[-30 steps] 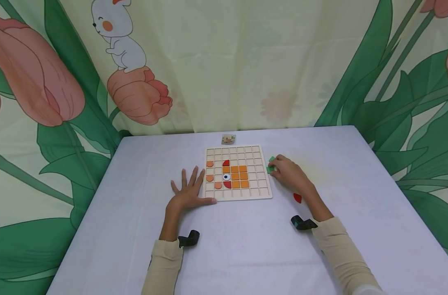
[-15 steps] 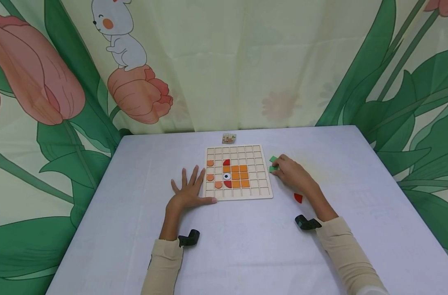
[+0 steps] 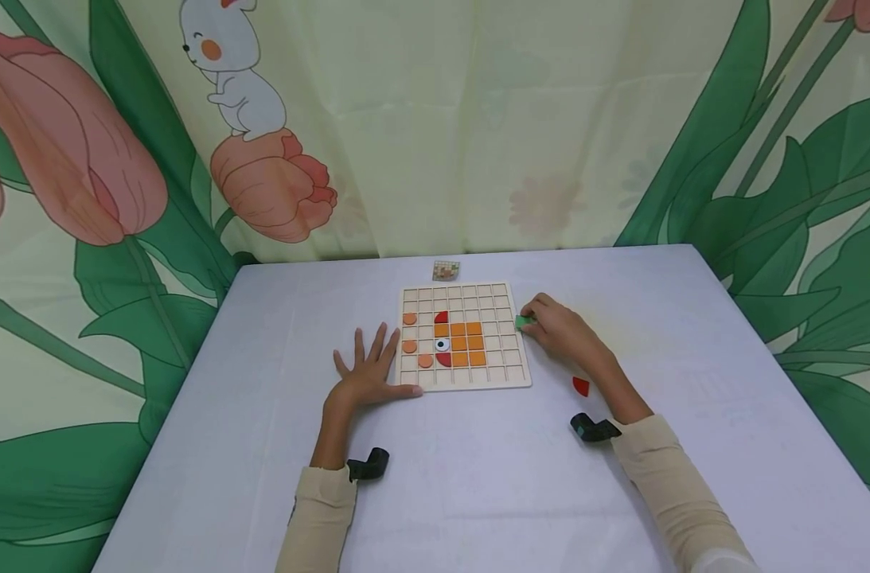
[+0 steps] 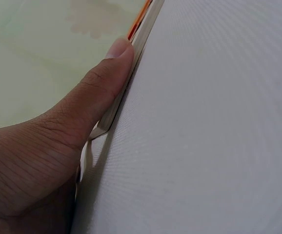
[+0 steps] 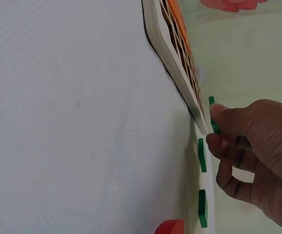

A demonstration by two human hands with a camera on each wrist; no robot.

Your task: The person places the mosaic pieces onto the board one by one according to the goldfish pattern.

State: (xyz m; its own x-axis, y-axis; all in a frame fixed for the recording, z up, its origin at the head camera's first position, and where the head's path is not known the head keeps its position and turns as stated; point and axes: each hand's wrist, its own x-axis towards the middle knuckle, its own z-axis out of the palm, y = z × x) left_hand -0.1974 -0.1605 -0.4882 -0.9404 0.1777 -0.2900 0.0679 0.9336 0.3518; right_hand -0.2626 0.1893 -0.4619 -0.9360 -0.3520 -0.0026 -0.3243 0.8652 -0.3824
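A pale wooden grid board point(image 3: 506, 377) lies on the table with orange squares point(image 3: 466, 343), red quarter-round tiles point(image 3: 442, 317), an eye tile point(image 3: 442, 344) and several peach discs point(image 3: 425, 361) in its cells. My left hand point(image 3: 363, 383) spreads flat at the board's front left corner; its thumb point(image 4: 99, 78) rests along the front edge. By the right edge of the board, my right hand point(image 3: 559, 328) pinches a green tile point(image 3: 524, 321) between thumb and fingertips. Beneath that hand, green tiles point(image 5: 202, 208) lie on the cloth in the right wrist view.
A loose red tile point(image 3: 581, 387) lies on the white tablecloth point(image 3: 492, 477) near the right wrist. Behind the board sits a small patterned card point(image 3: 446, 271). A printed curtain point(image 3: 420, 159) hangs along the table's far edge.
My right hand has shifted slightly left toward the board, lifting a green tile with it. The left hand and the board stay where they were.
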